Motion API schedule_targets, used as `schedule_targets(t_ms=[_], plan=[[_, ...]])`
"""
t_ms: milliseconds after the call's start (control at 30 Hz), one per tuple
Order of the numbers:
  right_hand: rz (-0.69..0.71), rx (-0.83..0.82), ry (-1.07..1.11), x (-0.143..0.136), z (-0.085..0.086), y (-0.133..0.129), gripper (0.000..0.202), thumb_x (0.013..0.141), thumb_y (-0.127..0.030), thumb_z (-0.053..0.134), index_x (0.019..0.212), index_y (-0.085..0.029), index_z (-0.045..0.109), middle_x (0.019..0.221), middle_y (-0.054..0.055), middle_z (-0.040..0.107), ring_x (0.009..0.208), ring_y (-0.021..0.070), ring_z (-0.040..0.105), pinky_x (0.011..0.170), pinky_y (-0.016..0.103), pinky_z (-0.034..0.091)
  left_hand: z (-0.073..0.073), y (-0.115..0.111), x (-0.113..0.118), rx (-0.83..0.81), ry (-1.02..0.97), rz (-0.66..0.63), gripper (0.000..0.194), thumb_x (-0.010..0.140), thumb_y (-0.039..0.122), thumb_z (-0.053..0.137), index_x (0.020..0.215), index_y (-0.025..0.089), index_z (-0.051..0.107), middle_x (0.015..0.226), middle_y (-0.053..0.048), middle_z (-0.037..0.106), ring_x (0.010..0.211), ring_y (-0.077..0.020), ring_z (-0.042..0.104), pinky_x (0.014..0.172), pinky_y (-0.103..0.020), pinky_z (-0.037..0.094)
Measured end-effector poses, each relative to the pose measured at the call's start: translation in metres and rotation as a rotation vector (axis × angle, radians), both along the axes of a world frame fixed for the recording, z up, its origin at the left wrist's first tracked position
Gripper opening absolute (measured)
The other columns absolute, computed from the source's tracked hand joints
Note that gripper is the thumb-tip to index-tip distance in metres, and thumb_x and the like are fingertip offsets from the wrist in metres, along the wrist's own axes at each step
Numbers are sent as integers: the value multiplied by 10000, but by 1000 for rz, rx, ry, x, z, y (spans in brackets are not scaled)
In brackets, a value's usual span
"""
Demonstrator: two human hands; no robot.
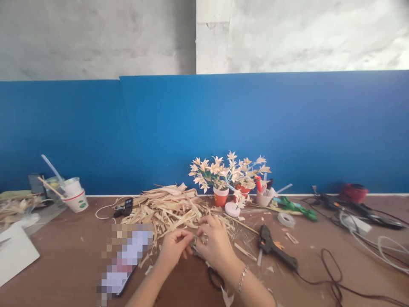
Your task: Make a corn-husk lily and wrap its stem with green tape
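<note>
My left hand [174,249] and my right hand [212,241] meet over the front middle of the table. Both are closed in a pinch, fingertips nearly touching, on something too small to make out. Black-handled scissors [215,278] lie on the table, partly hidden under my right hand. Just beyond my hands is a large heap of pale dried strips [169,207]. Behind and to the right, pale star-shaped flowers [217,168] stand in a red and white cup [220,197], with a second flower cup beside it.
A black glue gun [276,249] with its cable lies right of my hands. A tape roll [286,219] sits farther back. The phone [126,264], its screen blurred, lies at left. A white cup [76,200] stands back left; cables and a red object [354,193] are at far right.
</note>
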State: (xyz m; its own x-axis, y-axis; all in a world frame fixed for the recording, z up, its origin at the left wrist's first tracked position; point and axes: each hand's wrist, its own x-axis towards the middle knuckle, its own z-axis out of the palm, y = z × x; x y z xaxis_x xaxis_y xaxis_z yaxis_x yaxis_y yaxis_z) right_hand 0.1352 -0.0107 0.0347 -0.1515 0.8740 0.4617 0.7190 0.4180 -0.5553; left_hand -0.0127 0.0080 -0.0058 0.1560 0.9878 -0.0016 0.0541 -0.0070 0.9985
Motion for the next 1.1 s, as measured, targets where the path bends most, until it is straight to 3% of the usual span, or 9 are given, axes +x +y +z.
schedule_targets(t_ms=[133, 233, 367, 533, 600, 767, 833, 967, 1100], plan=[[30, -92, 130, 1, 0, 3, 117, 611, -87, 562, 604, -194, 610, 884, 26, 576, 882, 190, 500, 814, 314, 332, 1, 0, -1, 12, -43, 18, 234, 671, 370, 626, 673, 136, 619, 428, 6, 583, 360, -107, 492, 367, -197, 371], [121, -282, 322, 5, -1, 8, 84, 601, -123, 581, 555, -179, 623, 857, 34, 578, 851, 178, 528, 772, 280, 375, 4, -1, -1, 50, -81, 15, 199, 665, 334, 643, 647, 136, 626, 483, -3, 601, 456, -125, 549, 447, -213, 429], [267, -552, 552, 12, -1, 13, 44, 551, -142, 607, 517, -165, 623, 729, 7, 586, 733, 148, 539, 688, 243, 391, 4, -3, -1, 41, -64, -33, 189, 680, 317, 635, 643, 132, 632, 482, 0, 593, 454, -122, 538, 428, -206, 407], [318, -890, 668, 16, 1, 14, 54, 549, -166, 569, 553, -151, 620, 492, -40, 515, 493, 94, 433, 517, 218, 330, 2, -6, -1, 48, -84, -83, 197, 704, 324, 628, 638, 139, 604, 491, 16, 578, 458, -104, 520, 451, -198, 405], [290, -843, 587, 14, 0, 13, 59, 564, -181, 562, 570, -150, 612, 517, -34, 523, 517, 101, 447, 537, 220, 338, 2, -6, -1, 55, -84, -92, 207, 717, 334, 617, 645, 141, 592, 486, 23, 564, 456, -97, 506, 458, -196, 401], [70, -283, 178, 4, -2, 5, 118, 565, -133, 586, 672, -182, 602, 802, 12, 578, 812, 177, 507, 726, 270, 354, 1, -5, 0, 75, -42, -50, 228, 723, 349, 605, 628, 144, 576, 471, 27, 544, 438, -91, 477, 452, -196, 382], [9, -143, 58, 1, -1, 1, 114, 578, -97, 580, 642, -191, 588, 830, 16, 576, 857, 191, 495, 780, 299, 332, 3, -4, 0, 60, -25, -39, 225, 711, 350, 614, 628, 142, 589, 469, 22, 552, 434, -97, 481, 447, -203, 381], [0, -34, -31, 0, 3, -1, 133, 607, -69, 583, 624, -201, 594, 900, 28, 582, 899, 202, 488, 825, 329, 310, 5, -2, -1, 23, -63, -27, 195, 643, 329, 675, 657, 141, 629, 553, -3, 612, 504, -135, 552, 490, -235, 435], [13, -65, 18, 3, 5, 1, 127, 622, -81, 583, 611, -203, 614, 900, 26, 583, 905, 197, 498, 838, 335, 321, 3, 0, -4, 15, -75, -25, 175, 663, 311, 659, 678, 138, 641, 530, -9, 617, 506, -139, 557, 494, -237, 443]])
